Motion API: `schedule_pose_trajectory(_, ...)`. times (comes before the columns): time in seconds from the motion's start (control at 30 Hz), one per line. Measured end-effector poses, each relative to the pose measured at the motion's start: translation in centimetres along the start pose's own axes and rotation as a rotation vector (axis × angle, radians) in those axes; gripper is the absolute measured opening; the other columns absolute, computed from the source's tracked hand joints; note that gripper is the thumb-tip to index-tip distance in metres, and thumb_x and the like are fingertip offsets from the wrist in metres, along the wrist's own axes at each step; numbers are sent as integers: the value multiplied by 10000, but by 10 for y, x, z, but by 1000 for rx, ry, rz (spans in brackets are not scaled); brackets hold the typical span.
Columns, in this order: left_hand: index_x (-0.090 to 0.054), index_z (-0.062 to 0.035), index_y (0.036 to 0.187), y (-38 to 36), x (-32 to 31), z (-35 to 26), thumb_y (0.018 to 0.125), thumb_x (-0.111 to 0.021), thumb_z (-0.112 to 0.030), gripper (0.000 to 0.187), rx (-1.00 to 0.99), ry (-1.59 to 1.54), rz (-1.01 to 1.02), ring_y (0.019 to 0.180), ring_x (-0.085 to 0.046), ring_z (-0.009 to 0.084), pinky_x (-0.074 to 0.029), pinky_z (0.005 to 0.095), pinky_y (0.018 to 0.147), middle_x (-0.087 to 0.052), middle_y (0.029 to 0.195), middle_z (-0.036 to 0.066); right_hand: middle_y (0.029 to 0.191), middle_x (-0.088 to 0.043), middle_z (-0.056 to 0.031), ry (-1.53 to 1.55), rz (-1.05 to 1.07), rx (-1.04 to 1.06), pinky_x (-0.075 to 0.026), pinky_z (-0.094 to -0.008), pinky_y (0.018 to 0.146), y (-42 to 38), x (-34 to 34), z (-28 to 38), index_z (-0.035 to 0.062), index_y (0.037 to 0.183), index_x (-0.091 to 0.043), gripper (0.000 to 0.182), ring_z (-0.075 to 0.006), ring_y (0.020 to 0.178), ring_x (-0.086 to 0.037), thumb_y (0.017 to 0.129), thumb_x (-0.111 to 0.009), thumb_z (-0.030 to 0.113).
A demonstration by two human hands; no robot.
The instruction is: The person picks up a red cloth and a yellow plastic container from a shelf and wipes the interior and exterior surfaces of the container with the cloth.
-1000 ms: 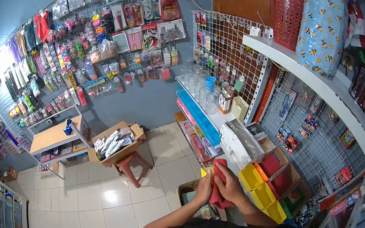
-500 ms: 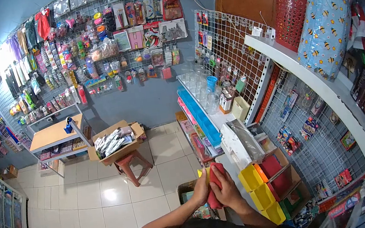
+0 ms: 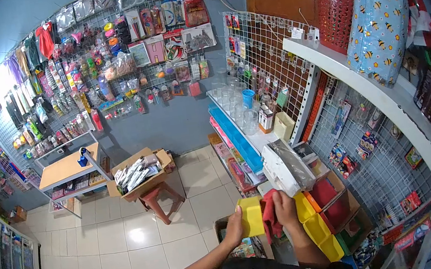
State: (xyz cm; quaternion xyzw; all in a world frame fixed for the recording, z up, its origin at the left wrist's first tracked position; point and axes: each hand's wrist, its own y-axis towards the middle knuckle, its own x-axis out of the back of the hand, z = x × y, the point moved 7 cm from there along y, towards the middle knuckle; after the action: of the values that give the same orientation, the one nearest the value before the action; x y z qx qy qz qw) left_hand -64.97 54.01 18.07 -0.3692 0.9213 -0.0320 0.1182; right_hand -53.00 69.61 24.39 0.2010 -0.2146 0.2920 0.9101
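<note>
My left hand [image 3: 234, 229] grips the left side of a small yellow plastic container [image 3: 251, 218], held up in front of my body. A crumpled red cloth [image 3: 269, 216] is bunched in my right hand [image 3: 286, 211], close beside the container's right edge. Further right, several more yellow containers [image 3: 322, 236] stand in a row on the counter. Next to them is a cardboard box [image 3: 341, 206] with red and green pieces inside. Beneath my hands, a carton [image 3: 221, 225] holding printed items is partly hidden.
Glass jars and a blue cup [image 3: 248, 98] line a white shelf, with a blue tray [image 3: 236, 138] along its side. An open box of packets [image 3: 144, 176] rests on a brown stool [image 3: 162, 201]. A white curved shelf edge [image 3: 384, 83] juts out at right.
My hands have moved apart and slightly up. The yellow container, mostly hidden before, now shows its broad face, and the red cloth has shifted right with my right hand.
</note>
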Motion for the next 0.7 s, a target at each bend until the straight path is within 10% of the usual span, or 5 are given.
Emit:
schedule_pose_trajectory(0.2,-663,1,1031,21,19,-2,1092,-403,-452,526,-95,20,80,784,-587,120,-483,290,725,-644,865,22,976,-637,-91,306,-171,13,-446,-353,876,13,41,-30,-6,1007,-624,442,-194,938,-565,1098,-393,359)
schedule_pose_trajectory(0.37,-646,-11,963,22,-3,11,1067,-480,-344,386,-149,168,394,719,-536,88,-443,289,640,-575,784,-19,1281,-631,-117,648,-126,134,-422,-360,1060,5,20,5,-43,1340,-566,543,-217,1206,-571,1093,-390,408)
schedule_pose_trajectory(0.47,-645,-25,950,12,-27,6,1012,-558,-301,296,-131,-109,456,749,-560,90,-449,284,660,-606,831,-1,1366,-581,-251,-12,78,451,-391,-446,1112,-23,-25,45,47,1302,-650,341,-403,1306,-522,997,-571,178)
schedule_pose_trajectory(0.7,-373,-85,1518,6,-37,5,1035,-371,-612,715,327,-782,519,1343,-509,265,-408,433,1133,-490,1479,138,1301,-610,-237,56,113,425,-485,-454,1018,-36,-23,55,29,1218,-681,346,-416,1193,-603,928,-686,217)
